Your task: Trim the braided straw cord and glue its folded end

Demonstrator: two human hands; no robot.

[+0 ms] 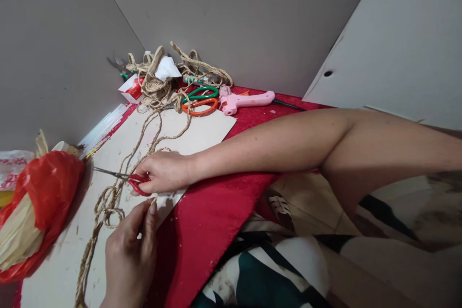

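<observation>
My right hand (pixel 168 171) is closed round the red handles of a small pair of scissors (pixel 136 186). Its blades point left, above the white board, and look nearly together. Just below, my left hand (pixel 130 243) pinches a short bit of braided jute rope (pixel 154 198) between thumb and fingertips. How far that piece runs is hidden by my hands. More of the rope (pixel 108 202) lies in loops under the scissors and trails down the board to the lower left. Other strands run up to a tangled heap of rope (pixel 157 84) at the back.
The white board (pixel 205 130) lies on a red cloth (pixel 202 231). Behind it are a pink glue gun (pixel 247 101), scissors with green and orange handles (pixel 200 106) and a red-and-white box (pixel 132 89). Clear sticks (pixel 104 127) and a red plastic bag (pixel 54 187) stand left. Grey walls close the back.
</observation>
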